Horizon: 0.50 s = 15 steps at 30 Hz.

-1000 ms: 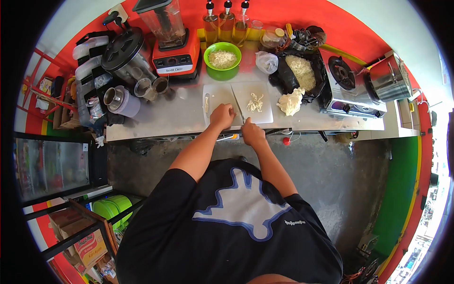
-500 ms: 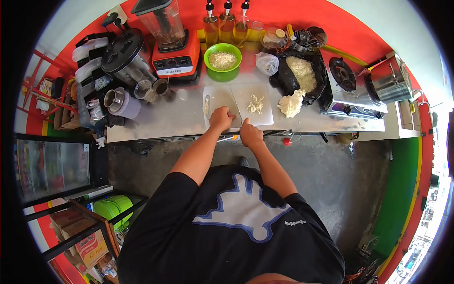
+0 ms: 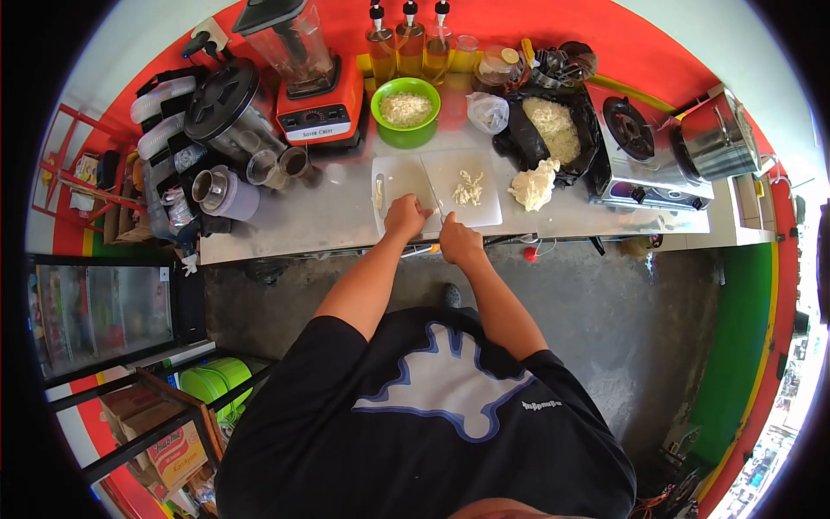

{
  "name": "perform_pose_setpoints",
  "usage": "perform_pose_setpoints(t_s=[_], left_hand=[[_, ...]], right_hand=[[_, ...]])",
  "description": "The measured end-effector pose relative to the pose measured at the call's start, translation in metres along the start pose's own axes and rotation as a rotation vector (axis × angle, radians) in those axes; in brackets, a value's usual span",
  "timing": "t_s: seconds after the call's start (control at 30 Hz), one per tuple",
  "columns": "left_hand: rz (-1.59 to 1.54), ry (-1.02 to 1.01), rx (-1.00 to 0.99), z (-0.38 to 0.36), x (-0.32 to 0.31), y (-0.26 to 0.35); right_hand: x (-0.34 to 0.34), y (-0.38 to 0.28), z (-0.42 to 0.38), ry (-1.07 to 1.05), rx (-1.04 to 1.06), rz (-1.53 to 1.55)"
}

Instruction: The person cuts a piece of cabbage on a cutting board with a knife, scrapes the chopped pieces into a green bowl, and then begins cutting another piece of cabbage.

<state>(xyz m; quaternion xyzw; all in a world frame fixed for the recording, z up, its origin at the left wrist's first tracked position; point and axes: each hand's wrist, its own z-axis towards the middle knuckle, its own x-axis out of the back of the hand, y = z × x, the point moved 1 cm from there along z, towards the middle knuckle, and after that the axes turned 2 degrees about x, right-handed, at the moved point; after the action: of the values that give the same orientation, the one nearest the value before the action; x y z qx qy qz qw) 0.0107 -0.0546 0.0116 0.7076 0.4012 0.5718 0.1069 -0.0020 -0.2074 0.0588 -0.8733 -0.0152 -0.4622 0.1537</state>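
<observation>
A white cutting board (image 3: 484, 164) lies near the counter's front edge. My right hand (image 3: 461, 240) is closed round the handle of a knife, whose thin blade (image 3: 434, 189) points away from me across the board. Just left of the blade, my left hand (image 3: 406, 216) rests on the board with its fingers curled; whatever they hold is hidden beneath them. Pale shredded pieces (image 3: 468, 189) lie in a small heap right of the blade. Another pale strip (image 3: 379, 194) sits at the board's left side.
A pale crumpled lump (image 3: 534, 184) lies right of the board, before a black bag (image 3: 588, 143) of pale shreds. Behind stand a green bowl (image 3: 406, 134) of similar pieces, a red blender (image 3: 320, 112) and oil bottles (image 3: 409, 52). A gas stove (image 3: 648, 177) is at right.
The camera view has shifted slightly. Both hands and the knife keep nearly the same place on the board, and the heap of pieces looks the same.
</observation>
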Motion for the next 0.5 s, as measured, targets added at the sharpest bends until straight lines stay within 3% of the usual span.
perform_pose_setpoints(t_s=[0.27,0.37,0.5], left_hand=[[0.001,-0.028,0.048,-0.006,0.006,0.007],[0.009,-0.035,0.074,-0.004,0.006,0.006],[0.012,0.024,0.016,-0.003,0.005,0.004]], right_hand=[[-0.012,-0.004,-0.002,-0.008,-0.004,-0.071],[-0.008,-0.003,0.007,0.053,0.005,0.045],[0.003,-0.007,0.001,0.027,0.009,0.014]])
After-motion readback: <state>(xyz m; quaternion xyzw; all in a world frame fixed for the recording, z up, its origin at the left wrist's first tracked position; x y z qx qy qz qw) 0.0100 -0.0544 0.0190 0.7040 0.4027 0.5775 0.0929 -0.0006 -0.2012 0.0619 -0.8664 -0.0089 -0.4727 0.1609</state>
